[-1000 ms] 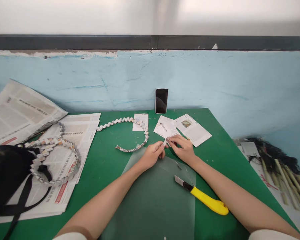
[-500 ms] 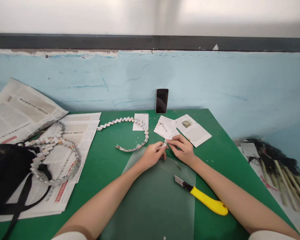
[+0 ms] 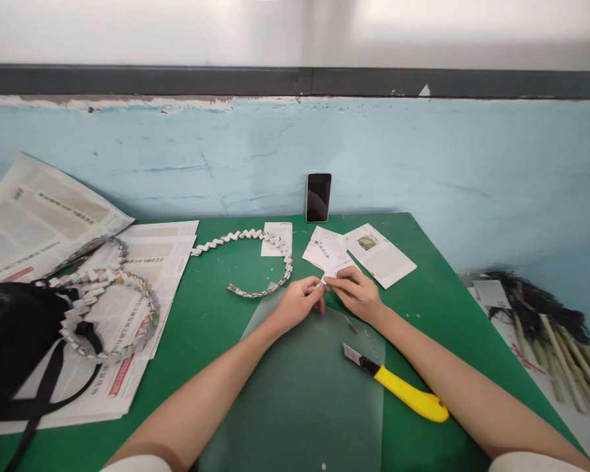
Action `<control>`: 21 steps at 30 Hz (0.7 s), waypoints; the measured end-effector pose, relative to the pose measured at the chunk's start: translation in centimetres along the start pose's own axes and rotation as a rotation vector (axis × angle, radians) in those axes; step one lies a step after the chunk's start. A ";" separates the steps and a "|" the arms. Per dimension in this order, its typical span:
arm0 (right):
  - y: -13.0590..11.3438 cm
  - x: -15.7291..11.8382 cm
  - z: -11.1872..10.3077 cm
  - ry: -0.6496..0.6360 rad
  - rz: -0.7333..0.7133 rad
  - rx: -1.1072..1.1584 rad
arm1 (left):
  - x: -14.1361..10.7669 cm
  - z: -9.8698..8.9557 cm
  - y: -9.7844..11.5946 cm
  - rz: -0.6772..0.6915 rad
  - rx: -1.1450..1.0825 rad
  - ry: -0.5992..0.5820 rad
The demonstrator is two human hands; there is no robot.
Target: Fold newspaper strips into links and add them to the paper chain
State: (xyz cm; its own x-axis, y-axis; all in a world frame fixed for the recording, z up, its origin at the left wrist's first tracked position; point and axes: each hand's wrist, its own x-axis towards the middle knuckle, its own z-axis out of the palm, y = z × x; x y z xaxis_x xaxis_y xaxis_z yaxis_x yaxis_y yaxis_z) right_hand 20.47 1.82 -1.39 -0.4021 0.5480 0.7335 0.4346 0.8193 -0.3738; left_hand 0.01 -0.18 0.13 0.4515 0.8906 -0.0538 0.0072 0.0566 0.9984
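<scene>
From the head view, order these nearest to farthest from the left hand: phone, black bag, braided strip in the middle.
1. Braided strip: just ahead and left of the left hand.
2. Phone: farther ahead, slightly right.
3. Black bag: far left.

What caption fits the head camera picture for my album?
Left hand and right hand pinch a small white paper piece above a green table, near a yellow-handled knife.

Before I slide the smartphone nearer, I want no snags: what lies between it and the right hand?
The head view shows printed paper pieces on the green tabletop between the smartphone and right hand.
</scene>
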 end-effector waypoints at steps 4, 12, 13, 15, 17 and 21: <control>0.3 -0.2 -0.2 -0.045 -0.054 -0.044 | 0.0 -0.1 0.1 -0.018 -0.008 0.015; -0.3 0.4 0.0 0.042 0.123 0.040 | -0.2 -0.1 0.5 -0.035 -0.039 0.018; -0.4 0.6 0.0 0.064 0.186 0.064 | -0.2 -0.1 0.6 -0.038 -0.035 0.021; -0.4 1.2 -0.1 0.059 0.298 0.134 | -0.2 -0.1 0.5 -0.039 -0.022 0.025; -0.3 1.7 -0.3 -0.029 0.372 0.234 | -0.2 0.0 0.4 -0.035 -0.010 0.024; 0.3 2.1 -0.7 -0.162 0.445 0.393 | -0.2 0.0 0.3 -0.030 0.028 0.018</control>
State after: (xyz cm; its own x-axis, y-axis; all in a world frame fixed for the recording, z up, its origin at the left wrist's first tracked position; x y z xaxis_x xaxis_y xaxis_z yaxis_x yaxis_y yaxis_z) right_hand 20.32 3.08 0.43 -0.3809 0.8453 0.3747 0.2721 0.4898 -0.8283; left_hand -0.07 -0.32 0.40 0.4349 0.8966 -0.0835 0.0458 0.0706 0.9965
